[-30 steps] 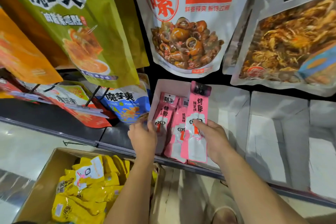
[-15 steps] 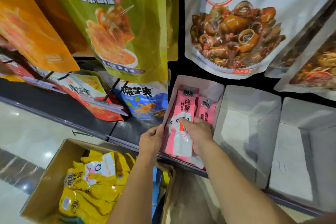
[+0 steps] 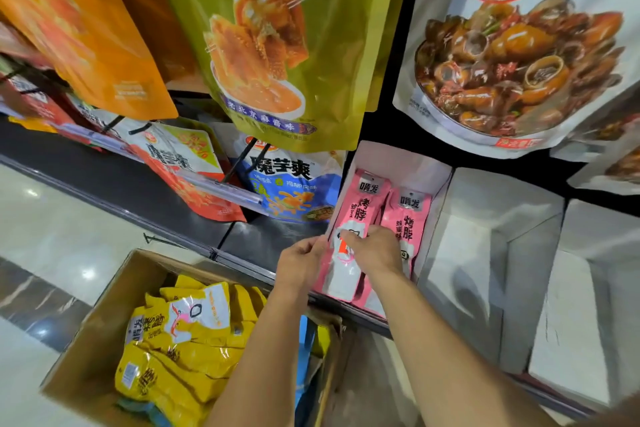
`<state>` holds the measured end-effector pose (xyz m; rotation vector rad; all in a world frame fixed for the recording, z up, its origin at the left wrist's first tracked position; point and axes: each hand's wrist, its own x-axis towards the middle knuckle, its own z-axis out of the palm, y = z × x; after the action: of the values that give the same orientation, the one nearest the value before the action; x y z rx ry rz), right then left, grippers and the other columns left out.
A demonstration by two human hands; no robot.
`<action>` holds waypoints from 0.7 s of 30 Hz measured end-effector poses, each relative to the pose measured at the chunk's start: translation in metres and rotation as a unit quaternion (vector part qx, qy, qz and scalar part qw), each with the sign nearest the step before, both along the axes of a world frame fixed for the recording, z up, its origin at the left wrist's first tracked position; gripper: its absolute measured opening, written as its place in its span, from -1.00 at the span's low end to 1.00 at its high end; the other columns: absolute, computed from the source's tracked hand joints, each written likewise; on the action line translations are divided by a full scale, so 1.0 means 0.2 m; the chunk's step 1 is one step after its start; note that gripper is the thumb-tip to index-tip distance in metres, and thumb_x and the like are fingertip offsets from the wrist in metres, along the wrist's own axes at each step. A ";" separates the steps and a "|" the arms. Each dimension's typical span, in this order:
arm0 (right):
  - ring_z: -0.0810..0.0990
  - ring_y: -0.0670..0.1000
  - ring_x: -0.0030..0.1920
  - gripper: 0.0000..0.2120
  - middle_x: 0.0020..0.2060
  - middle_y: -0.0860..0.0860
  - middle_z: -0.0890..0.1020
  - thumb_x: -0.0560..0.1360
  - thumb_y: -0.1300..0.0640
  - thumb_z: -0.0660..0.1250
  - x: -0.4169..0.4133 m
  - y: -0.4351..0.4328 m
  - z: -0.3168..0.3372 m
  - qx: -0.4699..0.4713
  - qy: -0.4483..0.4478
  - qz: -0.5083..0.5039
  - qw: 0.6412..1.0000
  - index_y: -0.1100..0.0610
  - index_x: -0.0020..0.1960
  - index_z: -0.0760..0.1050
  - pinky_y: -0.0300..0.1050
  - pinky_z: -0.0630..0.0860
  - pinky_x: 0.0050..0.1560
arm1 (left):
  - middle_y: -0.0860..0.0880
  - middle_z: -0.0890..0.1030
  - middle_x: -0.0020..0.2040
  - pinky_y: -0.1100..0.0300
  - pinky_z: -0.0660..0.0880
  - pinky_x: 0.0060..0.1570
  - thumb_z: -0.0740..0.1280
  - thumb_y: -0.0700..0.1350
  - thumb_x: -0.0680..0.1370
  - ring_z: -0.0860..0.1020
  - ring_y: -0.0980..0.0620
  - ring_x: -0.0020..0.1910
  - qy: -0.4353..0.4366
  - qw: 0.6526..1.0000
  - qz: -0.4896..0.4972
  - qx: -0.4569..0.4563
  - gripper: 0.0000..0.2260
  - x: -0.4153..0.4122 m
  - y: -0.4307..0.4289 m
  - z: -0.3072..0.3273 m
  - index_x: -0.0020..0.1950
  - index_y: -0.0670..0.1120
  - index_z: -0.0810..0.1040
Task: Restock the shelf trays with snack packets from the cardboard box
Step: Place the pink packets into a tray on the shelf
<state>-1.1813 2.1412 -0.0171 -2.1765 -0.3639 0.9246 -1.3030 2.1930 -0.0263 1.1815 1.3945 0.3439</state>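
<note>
Judging by its look, the pink packet (image 3: 362, 204) is a long, flat, glossy pouch. You should expect it to be light, soft and bendable, with a slick face that slides on its neighbours. Take hold of it at a sealed end with support further down, or pinch both long edges near the middle. A grip at one end alone will likely let it droop and fold. It does not look fragile, though hard squeezing could crush the contents.

Hands: your right hand (image 3: 375, 250) lies on the middle of the pink packet, fingers curled down onto its face and holding it in place. Your left hand (image 3: 304, 262) is close beside the right one, fingers against the packet's left edge where it meets the tray wall. I cannot tell whether it pinches the packet or the wall. The two hands are very nearly touching.

Position: the pink packet lies lengthwise in the tray (image 3: 398, 156), directly under your right hand and running away from your fingertips toward the back. A second packet (image 3: 412, 218) lies just right of your right hand, touching the first. The next tray (image 3: 498, 218) sits further right, beyond your right forearm. The cardboard box (image 3: 100, 326) stands below and left of your left forearm. It holds yellow packets (image 3: 194, 350), well apart from both hands.
</note>
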 end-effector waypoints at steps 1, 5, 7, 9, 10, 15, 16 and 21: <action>0.38 0.07 -0.35 -0.55 -0.42 -0.01 0.35 0.49 -0.03 0.50 0.00 -0.01 0.01 -0.004 0.009 0.000 1.000 0.13 -0.33 0.29 -0.08 0.27 -0.34 | 0.14 0.64 -0.19 0.31 0.45 -0.25 0.34 0.01 0.62 0.58 0.12 -0.14 0.009 1.000 -0.003 0.001 -0.83 0.00 0.00 0.01 0.01 -0.03 0.67; 0.58 0.12 -0.02 -0.61 -0.06 0.11 0.58 0.53 -0.04 0.44 -0.01 -0.05 0.13 -0.040 -0.014 0.062 0.997 0.27 0.06 0.47 -0.08 0.48 -0.02 | 0.05 0.66 -0.14 0.24 0.47 -0.20 0.33 0.02 0.63 0.59 0.06 -0.10 0.034 0.999 -0.026 0.008 -0.84 0.01 -0.02 0.08 0.00 -0.03 0.64; 0.58 0.17 0.14 -0.49 0.16 0.16 0.59 0.53 -0.08 0.42 -0.02 -0.08 0.19 -0.082 -0.066 0.112 0.988 0.25 0.29 0.45 -0.09 0.44 -0.01 | 0.00 0.68 -0.04 0.16 0.52 -0.03 0.32 0.04 0.63 0.61 0.02 -0.03 0.056 0.996 -0.061 0.034 -0.79 0.00 -0.05 0.13 0.09 -0.06 0.64; 0.52 0.20 0.27 -0.44 0.27 0.16 0.53 0.53 -0.09 0.41 -0.04 -0.11 0.26 -0.111 -0.134 0.161 0.972 0.22 0.38 0.40 -0.05 0.44 0.11 | -0.03 0.69 0.11 0.09 0.53 0.17 0.31 0.03 0.62 0.62 -0.04 0.09 0.084 0.989 -0.098 0.074 -0.74 -0.02 -0.07 0.18 0.22 -0.07 0.62; 0.48 0.21 0.31 -0.43 0.30 0.16 0.51 0.53 -0.08 0.41 -0.05 -0.13 0.30 -0.120 -0.169 0.185 0.961 0.20 0.40 0.39 -0.02 0.43 0.20 | -0.05 0.67 0.18 0.11 0.51 0.20 0.30 0.02 0.62 0.61 -0.07 0.15 0.104 0.983 -0.116 0.097 -0.71 -0.04 -0.09 0.21 0.27 -0.07 0.59; 0.37 0.21 0.38 -0.47 0.35 0.14 0.45 0.54 0.01 0.34 -0.19 -0.19 0.45 -0.104 -0.275 0.281 0.914 0.16 0.45 0.35 0.13 0.36 0.35 | -0.15 0.59 0.31 0.00 0.48 0.25 0.28 0.03 0.61 0.51 -0.23 0.30 0.254 0.928 -0.179 0.207 -0.61 -0.17 -0.18 0.36 0.41 -0.05 0.47; 0.36 0.21 0.39 -0.46 0.36 0.14 0.44 0.55 0.01 0.34 -0.22 -0.21 0.48 -0.096 -0.276 0.297 0.909 0.16 0.47 0.33 0.14 0.36 0.37 | -0.16 0.58 0.32 -0.01 0.47 0.26 0.28 0.03 0.60 0.50 -0.25 0.31 0.275 0.917 -0.182 0.223 -0.60 -0.21 -0.20 0.38 0.42 -0.05 0.46; 0.37 0.20 0.37 -0.48 0.33 0.12 0.45 0.53 -0.08 0.36 -0.42 -0.27 0.54 -0.074 -0.321 0.356 0.874 0.13 0.40 0.36 0.11 0.40 0.30 | -0.17 0.60 0.27 0.00 0.45 0.19 0.28 0.01 0.59 0.52 -0.22 0.28 0.316 0.898 -0.165 0.257 -0.62 -0.44 -0.33 0.49 0.38 -0.08 0.48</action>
<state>-1.2650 2.0864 0.0915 -2.4838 -1.5412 0.5470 -1.3919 2.1279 0.0725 2.0710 1.6594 0.0786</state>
